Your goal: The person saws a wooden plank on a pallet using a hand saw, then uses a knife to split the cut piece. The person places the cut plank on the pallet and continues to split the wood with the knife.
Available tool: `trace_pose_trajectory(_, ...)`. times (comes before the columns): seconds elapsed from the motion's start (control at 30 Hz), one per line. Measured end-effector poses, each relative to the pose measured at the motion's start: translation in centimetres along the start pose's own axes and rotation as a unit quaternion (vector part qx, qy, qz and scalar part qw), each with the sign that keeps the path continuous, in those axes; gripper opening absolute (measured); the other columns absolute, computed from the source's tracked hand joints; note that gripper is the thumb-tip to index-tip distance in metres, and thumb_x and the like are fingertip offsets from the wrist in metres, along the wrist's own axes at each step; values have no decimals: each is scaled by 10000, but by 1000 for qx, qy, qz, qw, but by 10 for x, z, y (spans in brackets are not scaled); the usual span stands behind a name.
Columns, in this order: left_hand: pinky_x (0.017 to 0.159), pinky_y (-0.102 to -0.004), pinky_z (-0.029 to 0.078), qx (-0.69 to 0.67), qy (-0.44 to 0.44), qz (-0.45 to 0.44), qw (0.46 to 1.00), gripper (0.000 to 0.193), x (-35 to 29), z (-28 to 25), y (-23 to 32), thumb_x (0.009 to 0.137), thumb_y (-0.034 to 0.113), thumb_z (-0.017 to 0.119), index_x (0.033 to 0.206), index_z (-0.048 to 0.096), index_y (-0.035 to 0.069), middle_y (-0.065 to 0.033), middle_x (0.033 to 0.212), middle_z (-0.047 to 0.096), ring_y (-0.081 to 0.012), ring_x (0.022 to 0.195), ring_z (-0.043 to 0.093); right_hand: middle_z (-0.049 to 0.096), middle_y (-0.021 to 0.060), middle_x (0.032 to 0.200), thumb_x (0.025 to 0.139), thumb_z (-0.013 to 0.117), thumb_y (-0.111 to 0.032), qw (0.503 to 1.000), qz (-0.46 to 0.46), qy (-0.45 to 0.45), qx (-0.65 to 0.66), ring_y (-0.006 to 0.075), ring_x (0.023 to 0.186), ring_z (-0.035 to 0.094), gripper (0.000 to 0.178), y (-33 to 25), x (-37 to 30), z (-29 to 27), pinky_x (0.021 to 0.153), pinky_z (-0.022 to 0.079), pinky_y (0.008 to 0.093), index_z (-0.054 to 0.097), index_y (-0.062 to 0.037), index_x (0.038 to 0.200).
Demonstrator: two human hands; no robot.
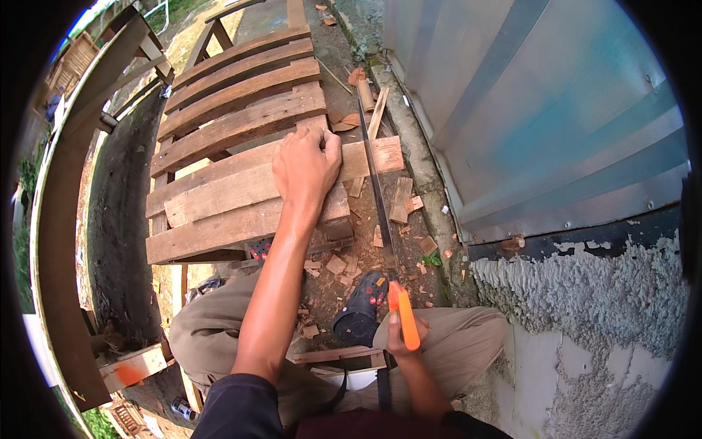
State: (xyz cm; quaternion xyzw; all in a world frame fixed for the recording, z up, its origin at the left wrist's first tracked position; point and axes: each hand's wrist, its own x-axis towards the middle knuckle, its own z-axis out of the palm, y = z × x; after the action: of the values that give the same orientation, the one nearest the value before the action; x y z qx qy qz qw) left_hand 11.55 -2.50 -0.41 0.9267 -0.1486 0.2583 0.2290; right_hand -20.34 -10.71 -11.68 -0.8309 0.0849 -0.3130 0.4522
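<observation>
My left hand (306,164) bears down on a wooden board (223,196), its fingers curled over the far edge. The board lies across a slatted wooden pallet (241,95), and its right end juts past the pallet's side. A handsaw (404,316) with an orange handle is gripped in my right hand (406,338), low in front of me. Its long thin blade points away from me and crosses the board near the overhanging end. Whether the teeth have cut into the wood, I cannot tell.
Offcuts and wood chips (336,265) litter the ground under the overhang, around my dark clog (360,311). A corrugated metal sheet (526,110) stands at the right above a rough wall (578,293). On the left is a wooden frame (58,241).
</observation>
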Motion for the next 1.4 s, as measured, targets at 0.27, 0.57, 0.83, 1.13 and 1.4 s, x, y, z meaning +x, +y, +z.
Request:
trace_pose_trajectory(0.27, 826, -429, 479, 7, 7, 11, 1000, 276, -5, 4, 5, 868, 257, 619, 812, 738, 14, -158, 867, 702, -339, 870, 656, 650, 130, 659, 888, 604, -32, 997, 32, 17, 61, 248, 545, 668, 123, -10, 55, 8, 497, 504, 343, 666, 74, 874)
trace_pose_trajectory(0.57, 844, -437, 484, 6, 0, -9, 1000, 282, -1, -4, 8, 876, 259, 603, 824, 740, 19, -161, 891, 706, -349, 884, 654, 611, 133, 681, 805, 614, 18, 999, -45, 7, -23, 286, 538, 635, 55, -2, -4, -1, 503, 501, 364, 624, 59, 841)
trace_pose_trajectory(0.83, 838, -468, 490, 5, -1, -3, 1000, 298, -2, 2, 6, 896, 267, 588, 848, 728, 9, -170, 896, 698, -374, 898, 652, 608, 136, 646, 847, 631, -9, 1000, -11, -9, 23, 271, 516, 617, 43, -3, 78, 18, 465, 438, 365, 628, 31, 831)
trace_pose_trajectory(1.13, 829, -431, 477, 14, -7, -15, 1000, 280, -1, -4, 0, 861, 271, 623, 806, 743, 24, -154, 874, 702, -334, 875, 654, 677, 163, 738, 847, 644, -61, 999, -25, 9, 24, 279, 591, 692, 149, -1, -26, -6, 545, 550, 347, 664, 73, 908)
trace_pose_trajectory(1.4, 817, -431, 480, 8, 3, -2, 1000, 275, -4, 1, 5, 864, 267, 619, 809, 744, 28, -151, 865, 705, -329, 867, 659, 609, 126, 638, 879, 616, -25, 996, 12, 6, 92, 266, 494, 614, 76, -13, 101, 17, 474, 449, 363, 653, 39, 862)
